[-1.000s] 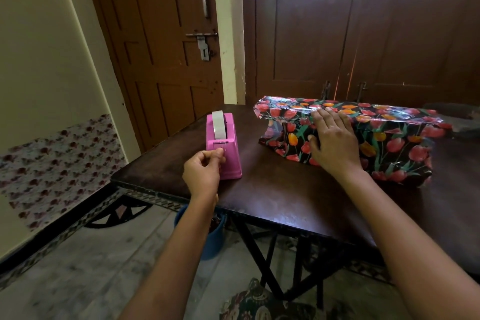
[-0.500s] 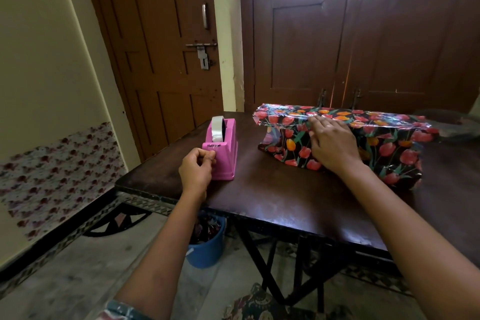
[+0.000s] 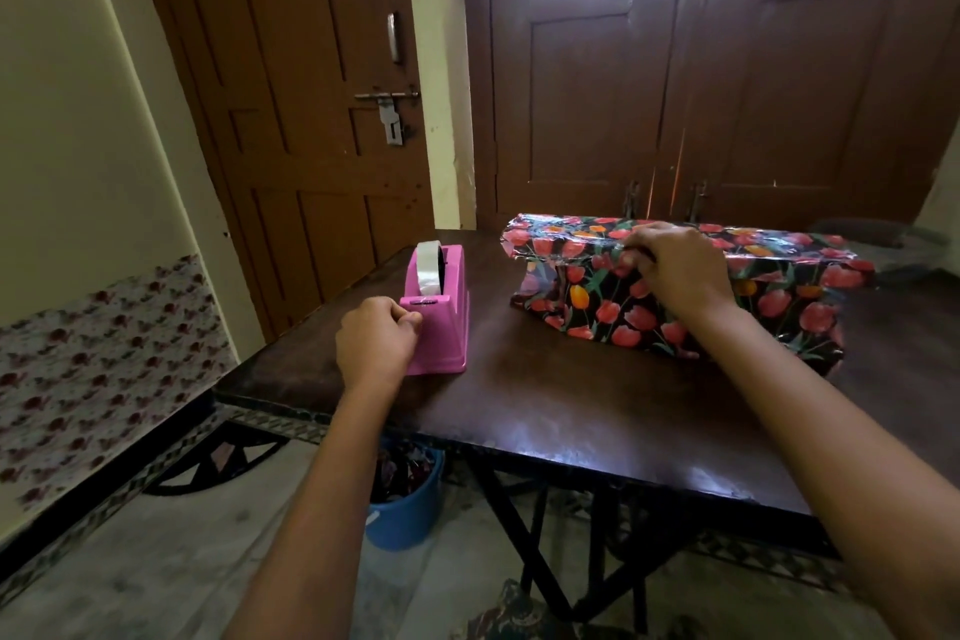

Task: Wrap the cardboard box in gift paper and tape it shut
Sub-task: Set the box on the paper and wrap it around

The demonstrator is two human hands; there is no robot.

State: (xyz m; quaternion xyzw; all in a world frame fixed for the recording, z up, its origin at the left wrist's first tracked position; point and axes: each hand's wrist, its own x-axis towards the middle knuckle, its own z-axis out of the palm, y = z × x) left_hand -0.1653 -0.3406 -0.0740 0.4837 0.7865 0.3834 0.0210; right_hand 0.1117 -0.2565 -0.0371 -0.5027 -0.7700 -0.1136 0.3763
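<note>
A long box wrapped in black gift paper with red and orange tulips (image 3: 613, 307) lies on the dark wooden table (image 3: 545, 395). Its left paper end hangs loose and open. My right hand (image 3: 675, 270) lies on the box's near top edge, fingers curled over the paper seam. To the left stands a pink tape dispenser (image 3: 441, 312) holding a clear tape roll (image 3: 430, 267). My left hand (image 3: 376, 340) sits at the dispenser's front cutter, fingers curled and pinching at the tape end; the tape itself is too thin to see.
A blue bucket (image 3: 410, 509) with scraps stands on the floor under the table's left front edge. Brown doors rise behind the table. A grey object (image 3: 878, 237) lies at the table's far right.
My right hand has gone from lying flat on the box's front to curling its fingers over the top seam. My left hand stays at the dispenser's cutter.
</note>
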